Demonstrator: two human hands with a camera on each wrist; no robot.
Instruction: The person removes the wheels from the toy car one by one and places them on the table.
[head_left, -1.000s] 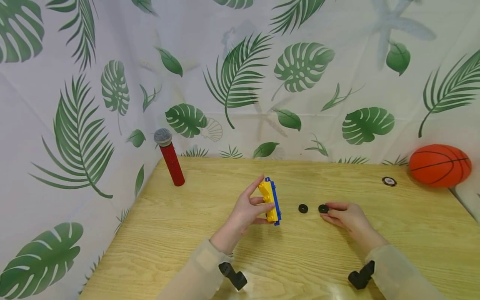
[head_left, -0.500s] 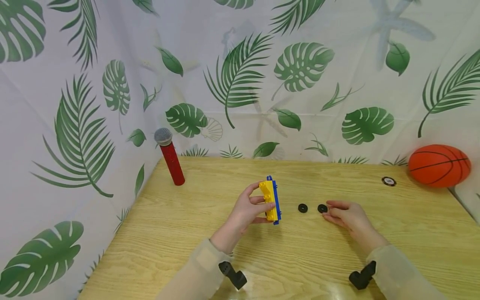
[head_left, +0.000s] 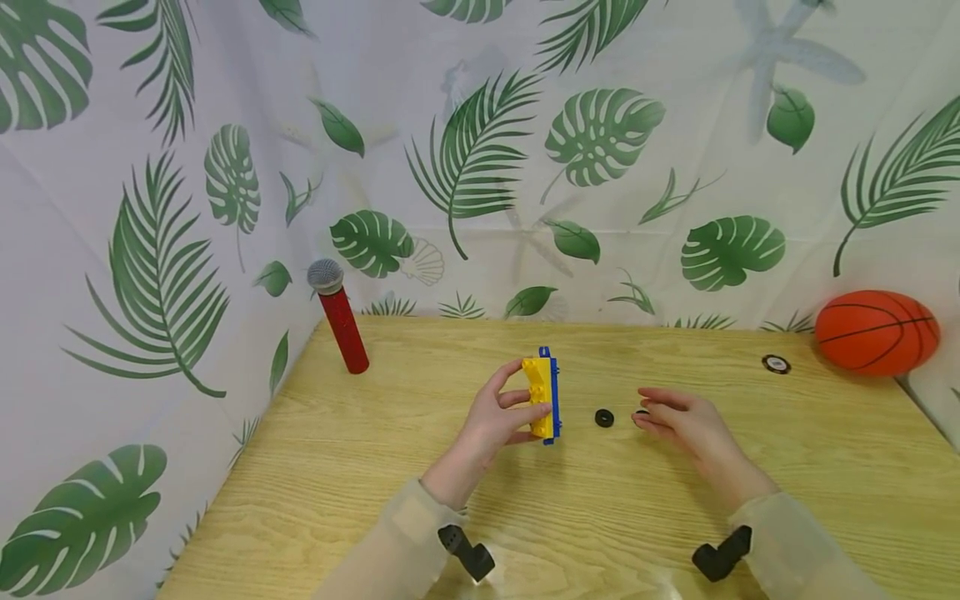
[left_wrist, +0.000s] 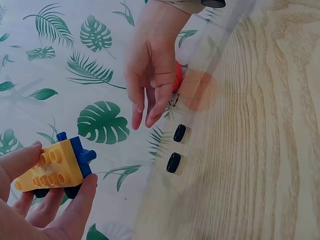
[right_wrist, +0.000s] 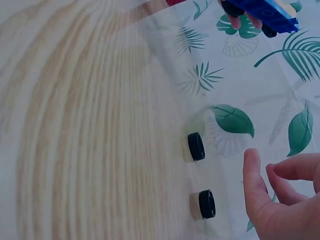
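Note:
My left hand (head_left: 491,421) grips a toy car (head_left: 538,398) made of yellow and blue building blocks, holding it on its side. In the left wrist view the car's yellow studs face the camera, a blue axle stub sticks out, and black wheels (left_wrist: 73,191) show underneath. Two small black toy tires (head_left: 604,418) lie side by side on the table to the right of the car. My right hand (head_left: 693,425) hovers over the farther-right tire (left_wrist: 181,133), hiding most of it in the head view. Nothing is between its fingers, which are loosely bent.
A red microphone (head_left: 342,321) stands at the back left of the wooden table (head_left: 420,517). At the back right are an orange toy basketball (head_left: 877,333) and a round black-and-white chip (head_left: 776,364). A leaf-print cloth (head_left: 480,275) hangs behind and at the left.
My right hand has let go of the right-hand tire and risen, shifting a little left over it. My left hand has turned the toy car slightly more upright.

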